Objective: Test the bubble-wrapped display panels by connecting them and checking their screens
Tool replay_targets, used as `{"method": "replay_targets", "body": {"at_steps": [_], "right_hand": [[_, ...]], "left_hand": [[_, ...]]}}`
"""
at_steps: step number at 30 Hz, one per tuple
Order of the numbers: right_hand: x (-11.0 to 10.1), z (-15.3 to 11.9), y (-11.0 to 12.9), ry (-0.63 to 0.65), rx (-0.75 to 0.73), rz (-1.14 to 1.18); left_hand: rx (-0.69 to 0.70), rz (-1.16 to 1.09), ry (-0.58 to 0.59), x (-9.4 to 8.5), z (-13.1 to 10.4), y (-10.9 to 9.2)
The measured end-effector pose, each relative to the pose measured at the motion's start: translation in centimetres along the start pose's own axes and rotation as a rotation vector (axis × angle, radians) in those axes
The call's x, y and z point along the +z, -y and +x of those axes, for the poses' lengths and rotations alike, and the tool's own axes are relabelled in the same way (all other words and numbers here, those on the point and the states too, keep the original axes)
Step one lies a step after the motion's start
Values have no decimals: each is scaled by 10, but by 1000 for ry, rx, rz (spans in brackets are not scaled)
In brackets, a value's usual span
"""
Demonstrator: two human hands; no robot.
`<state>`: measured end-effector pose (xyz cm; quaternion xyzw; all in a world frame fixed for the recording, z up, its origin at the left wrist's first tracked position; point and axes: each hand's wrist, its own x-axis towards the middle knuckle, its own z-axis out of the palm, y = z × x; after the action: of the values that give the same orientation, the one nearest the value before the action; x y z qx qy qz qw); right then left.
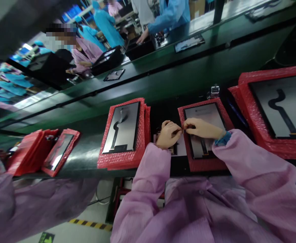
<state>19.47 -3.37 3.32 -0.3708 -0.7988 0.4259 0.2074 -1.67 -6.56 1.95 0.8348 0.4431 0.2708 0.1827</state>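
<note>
My left hand [168,135] and my right hand [204,129] meet in front of me, fingertips pinched close together. Whatever they hold between them is too small to make out. Beneath my right hand lies a display panel [203,110] with a dark ribbon cable, on a red bubble-wrap sleeve [206,165]. Under and beside my left hand, a pale flat piece [180,148] with dark parts is mostly covered. Left of it, another display panel [125,125] rests on stacked red bubble-wrap sleeves [146,135]. My right wrist wears a blue band [223,138].
At right, a display panel [287,104] tops more red bubble wrap [246,81]. A small metal object [215,90] sits behind the middle panel. Beyond runs a green conveyor [163,74] carrying panels. A neighbour's sleeve [36,202] and red sleeves [28,148] are at left; co-workers sit opposite.
</note>
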Motion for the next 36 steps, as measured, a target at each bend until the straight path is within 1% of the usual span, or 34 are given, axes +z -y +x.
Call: {"method": "replay_targets", "body": {"at_steps": [2, 5, 9, 18, 24, 30, 34, 36], "right_hand": [[3, 2, 0, -20, -45, -79], [6, 3, -1, -16, -107, -128], [7, 2, -3, -21, -126, -137], [8, 2, -7, -29, -185, -129], [11, 2, -9, -17, -175, -134], [12, 3, -10, -2, -139, -134], [5, 2, -4, 19, -121, -97], [-2, -2, 0, 34, -49, -46]], "left_hand": [[-1, -15, -7, 1, 1, 0], [-2, -26, -18, 3, 1, 0], [22, -29, -53, 4, 1, -1], [25, 63, -59, 6, 0, -1], [-1, 101, -40, 6, 0, -1], [8, 75, -48, 5, 0, -2], [-15, 69, -69, 4, 0, -4], [-39, 62, -114, 4, 0, -3]]}}
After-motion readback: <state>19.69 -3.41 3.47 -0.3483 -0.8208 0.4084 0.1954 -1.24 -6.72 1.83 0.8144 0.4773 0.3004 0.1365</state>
